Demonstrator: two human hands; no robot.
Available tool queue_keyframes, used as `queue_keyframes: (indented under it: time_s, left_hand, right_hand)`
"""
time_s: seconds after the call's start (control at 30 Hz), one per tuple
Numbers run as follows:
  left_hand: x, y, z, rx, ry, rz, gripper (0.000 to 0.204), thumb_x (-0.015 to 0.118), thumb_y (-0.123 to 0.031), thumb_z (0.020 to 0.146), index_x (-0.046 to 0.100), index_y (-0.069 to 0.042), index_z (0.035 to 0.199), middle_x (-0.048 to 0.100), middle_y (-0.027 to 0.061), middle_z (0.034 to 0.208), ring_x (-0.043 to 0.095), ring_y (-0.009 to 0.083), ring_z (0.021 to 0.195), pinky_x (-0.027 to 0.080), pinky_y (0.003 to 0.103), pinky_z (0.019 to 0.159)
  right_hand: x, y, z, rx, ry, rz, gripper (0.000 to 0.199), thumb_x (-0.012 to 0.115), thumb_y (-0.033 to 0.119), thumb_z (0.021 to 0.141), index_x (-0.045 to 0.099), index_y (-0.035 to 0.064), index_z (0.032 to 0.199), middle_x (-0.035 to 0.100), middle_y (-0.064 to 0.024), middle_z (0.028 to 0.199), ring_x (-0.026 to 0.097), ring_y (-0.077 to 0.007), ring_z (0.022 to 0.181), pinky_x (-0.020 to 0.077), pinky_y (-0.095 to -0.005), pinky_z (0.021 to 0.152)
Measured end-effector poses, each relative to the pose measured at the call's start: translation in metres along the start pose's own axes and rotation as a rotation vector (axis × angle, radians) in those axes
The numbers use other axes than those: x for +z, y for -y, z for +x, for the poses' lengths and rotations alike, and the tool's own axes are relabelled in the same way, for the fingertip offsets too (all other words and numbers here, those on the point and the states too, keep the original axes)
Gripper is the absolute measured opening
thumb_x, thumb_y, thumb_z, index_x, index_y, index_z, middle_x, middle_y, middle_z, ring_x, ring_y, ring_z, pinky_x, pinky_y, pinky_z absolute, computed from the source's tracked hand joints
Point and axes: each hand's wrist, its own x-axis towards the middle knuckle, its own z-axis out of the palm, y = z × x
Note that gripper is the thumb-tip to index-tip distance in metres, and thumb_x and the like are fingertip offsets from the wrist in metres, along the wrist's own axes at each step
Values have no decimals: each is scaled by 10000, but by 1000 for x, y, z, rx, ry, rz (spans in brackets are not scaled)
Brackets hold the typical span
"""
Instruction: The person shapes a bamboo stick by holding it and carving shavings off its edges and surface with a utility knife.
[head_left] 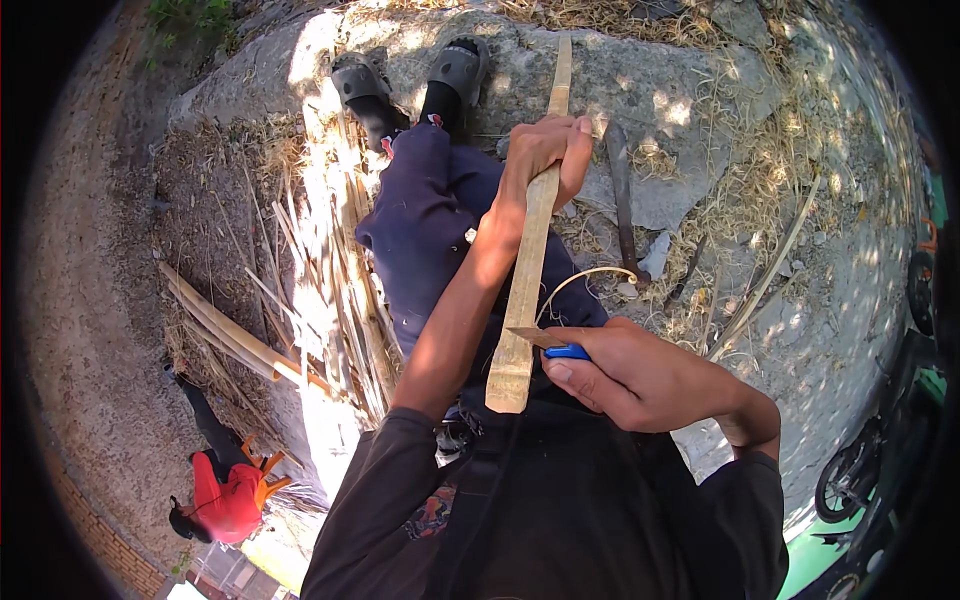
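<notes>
A long split bamboo strip (530, 250) runs from the front of my body out over my lap, its near end wider. My left hand (548, 162) is wrapped round its far part. In my right hand (645, 375) is a knife (565, 351) with a blue handle, its short blade lying across the strip near the close end. From beside the blade a thin curled bamboo shaving (583, 276) arcs to the right. The fingers of my right hand are closed, and its thumb lies along the near side of the knife.
Left of my legs lies a pile of split bamboo strips (345, 250), with thicker bamboo pieces (235, 325) farther left. To the right are a long dark bar (621, 190) and dry shavings. A person in red (232, 500) sits at lower left. A motorcycle (850, 475) stands at right.
</notes>
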Motion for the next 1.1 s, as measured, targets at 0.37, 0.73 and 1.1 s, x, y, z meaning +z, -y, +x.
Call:
queue_keyframes:
  time_s: [0.37, 0.73, 1.1]
  left_hand:
    - [12, -12, 5, -89, -225, 121, 420, 538, 6, 1007, 422, 37, 604, 402, 99, 526, 367, 168, 461, 384, 343, 523]
    - [7, -1, 6, -7, -318, 142, 429, 528, -42, 1038, 390, 29, 639, 360, 83, 545, 291, 167, 475, 280, 372, 481]
    - [1, -14, 15, -48, -197, 48, 408, 543, -30, 1032, 431, 40, 646, 375, 95, 547, 337, 197, 493, 363, 358, 551]
  right_hand:
    - [42, -22, 26, -249, -189, 221, 422, 488, 213, 1090, 506, -81, 1391, 522, -124, 584, 573, -253, 497, 427, -367, 520]
    - [62, -15, 42, -358, -365, 326, 355, 527, 126, 1067, 530, -98, 1342, 588, -155, 663, 611, -246, 530, 424, -365, 526]
    - [-8, 10, -8, -440, -717, -433, 353, 894, 205, 802, 749, 45, 1080, 636, -33, 824, 583, -104, 625, 469, -283, 559]
